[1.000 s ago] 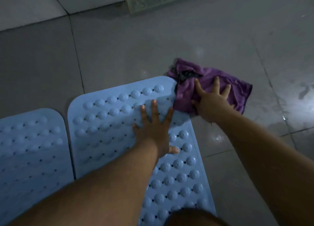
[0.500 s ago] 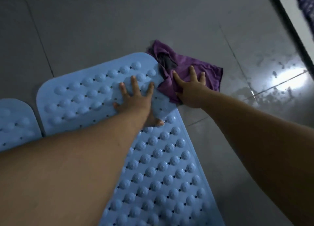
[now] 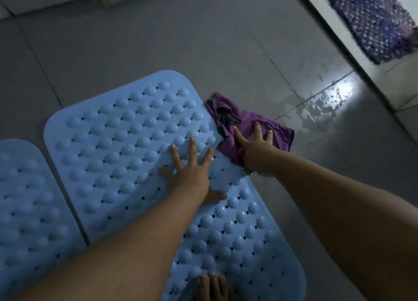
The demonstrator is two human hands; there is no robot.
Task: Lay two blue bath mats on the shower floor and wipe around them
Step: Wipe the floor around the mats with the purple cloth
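Two light-blue bath mats with raised bumps lie side by side on the grey tiled floor. The larger mat [image 3: 126, 142] fills the middle; the second mat [image 3: 24, 199] shows at the left edge. My left hand [image 3: 190, 169] presses flat on the larger mat near its right edge, fingers spread. My right hand [image 3: 253, 146] presses flat on a crumpled purple cloth [image 3: 278, 131] that lies on the floor against that mat's right edge.
Wet patches shine on the tiles [image 3: 328, 101] right of the cloth. A raised threshold [image 3: 352, 47] runs diagonally at top right, with a purple patterned rug [image 3: 371, 17] beyond it. My toes [image 3: 212, 287] rest on the larger mat at the bottom.
My right hand and the cloth have slid nearer along the mat's right edge, away from its far corner. My left hand stays pressed on the mat. The view has shifted.
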